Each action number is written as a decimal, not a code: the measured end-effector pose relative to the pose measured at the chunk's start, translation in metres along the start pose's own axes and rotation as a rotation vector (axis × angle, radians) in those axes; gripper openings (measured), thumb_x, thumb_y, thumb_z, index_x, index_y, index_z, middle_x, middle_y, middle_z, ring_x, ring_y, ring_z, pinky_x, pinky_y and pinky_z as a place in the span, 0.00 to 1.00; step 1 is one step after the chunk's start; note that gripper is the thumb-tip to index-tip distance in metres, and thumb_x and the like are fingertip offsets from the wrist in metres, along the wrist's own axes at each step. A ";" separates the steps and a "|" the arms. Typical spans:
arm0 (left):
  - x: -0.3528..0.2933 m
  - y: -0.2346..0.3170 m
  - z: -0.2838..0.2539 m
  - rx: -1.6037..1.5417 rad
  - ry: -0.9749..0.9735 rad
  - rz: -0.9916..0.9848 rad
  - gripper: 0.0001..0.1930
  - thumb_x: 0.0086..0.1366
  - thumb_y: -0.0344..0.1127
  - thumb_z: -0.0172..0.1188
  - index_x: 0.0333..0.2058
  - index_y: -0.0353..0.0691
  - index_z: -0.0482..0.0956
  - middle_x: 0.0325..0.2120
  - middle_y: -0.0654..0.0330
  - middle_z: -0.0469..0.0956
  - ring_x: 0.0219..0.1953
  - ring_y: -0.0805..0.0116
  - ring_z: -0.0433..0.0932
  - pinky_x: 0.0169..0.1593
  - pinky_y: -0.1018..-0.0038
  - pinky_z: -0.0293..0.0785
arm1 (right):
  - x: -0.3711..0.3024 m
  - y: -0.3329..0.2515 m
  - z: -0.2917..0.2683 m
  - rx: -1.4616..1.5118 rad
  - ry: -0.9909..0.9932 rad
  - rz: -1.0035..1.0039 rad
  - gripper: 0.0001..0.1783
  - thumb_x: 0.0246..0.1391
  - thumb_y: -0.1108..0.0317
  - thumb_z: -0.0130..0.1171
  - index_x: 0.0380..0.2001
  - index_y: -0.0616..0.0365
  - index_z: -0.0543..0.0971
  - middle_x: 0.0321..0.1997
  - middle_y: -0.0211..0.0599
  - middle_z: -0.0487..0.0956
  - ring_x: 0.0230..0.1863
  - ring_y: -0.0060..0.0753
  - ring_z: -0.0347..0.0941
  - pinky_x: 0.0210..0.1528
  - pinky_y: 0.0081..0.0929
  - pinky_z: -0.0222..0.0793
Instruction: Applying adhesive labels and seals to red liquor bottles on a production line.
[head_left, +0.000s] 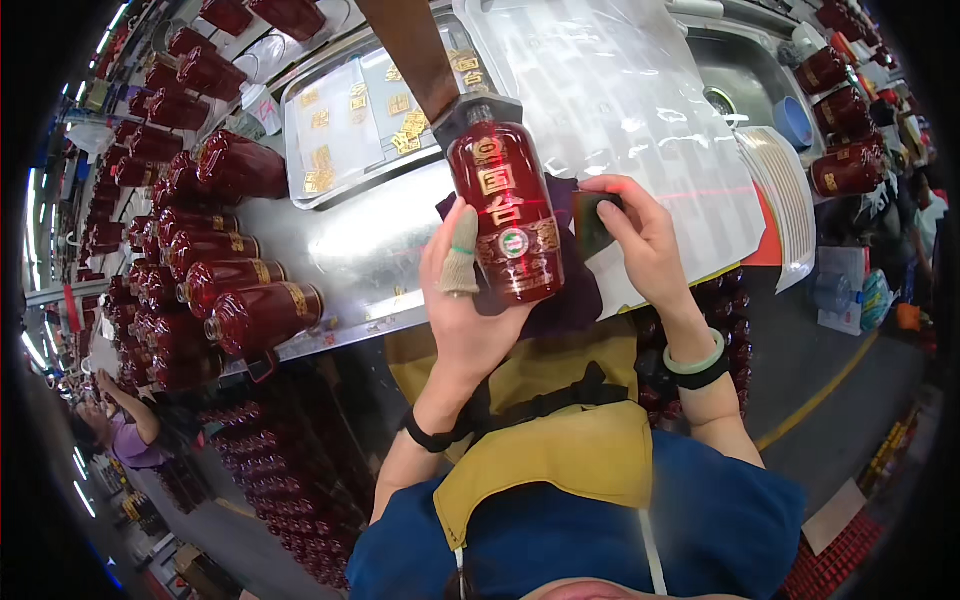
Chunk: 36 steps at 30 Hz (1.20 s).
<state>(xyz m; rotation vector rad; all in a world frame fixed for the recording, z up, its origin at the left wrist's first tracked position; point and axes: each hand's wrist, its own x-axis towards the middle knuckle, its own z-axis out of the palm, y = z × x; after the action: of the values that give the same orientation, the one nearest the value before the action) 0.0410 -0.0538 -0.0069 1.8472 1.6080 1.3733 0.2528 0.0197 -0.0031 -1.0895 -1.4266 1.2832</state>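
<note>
My left hand [468, 300] grips a glossy dark red bottle [505, 210] with gold characters and a round label, holding it from below over a dark purple cloth [560, 300]. A grey fabric cot covers the left thumb. My right hand [645, 245] sits just right of the bottle, its fingers pinching a small dark pad [595, 222] against the cloth near the bottle's side. Another person's brown sleeve [415, 55] reaches down to the bottle's neck from the top.
Many red bottles [235, 290] lie in rows on the steel table [360, 250] at left. A metal tray [345, 125] holds gold label sheets. A clear plastic sheet [620, 110], stacked white sheets [785, 195] and a sink [740, 90] lie right. A person [125, 425] works lower left.
</note>
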 end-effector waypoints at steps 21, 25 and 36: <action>0.002 -0.002 -0.007 -0.639 -0.136 -0.466 0.42 0.67 0.29 0.67 0.74 0.32 0.53 0.66 0.51 0.68 0.66 0.63 0.68 0.70 0.65 0.63 | -0.003 0.004 0.018 0.010 -0.277 0.268 0.42 0.49 0.61 0.79 0.64 0.65 0.73 0.39 0.22 0.68 0.37 0.15 0.62 0.41 0.16 0.63; 0.001 -0.003 -0.003 -0.687 -0.086 -0.481 0.42 0.69 0.29 0.65 0.75 0.32 0.50 0.68 0.49 0.65 0.67 0.62 0.67 0.70 0.65 0.61 | -0.001 0.005 0.019 0.049 -0.290 0.294 0.40 0.51 0.61 0.78 0.64 0.65 0.73 0.39 0.22 0.68 0.37 0.15 0.63 0.40 0.16 0.63; -0.004 -0.010 -0.004 -0.740 -0.090 -0.507 0.35 0.75 0.31 0.57 0.74 0.30 0.51 0.68 0.50 0.65 0.68 0.62 0.66 0.71 0.64 0.60 | -0.001 -0.003 0.012 -0.075 0.060 0.080 0.29 0.62 0.71 0.63 0.65 0.63 0.69 0.45 0.39 0.76 0.48 0.32 0.75 0.56 0.29 0.69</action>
<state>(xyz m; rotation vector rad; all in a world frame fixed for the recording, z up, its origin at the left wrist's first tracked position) 0.0319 -0.0553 -0.0144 0.9746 1.1668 1.3573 0.2417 0.0160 -0.0009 -1.2367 -1.4083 1.2506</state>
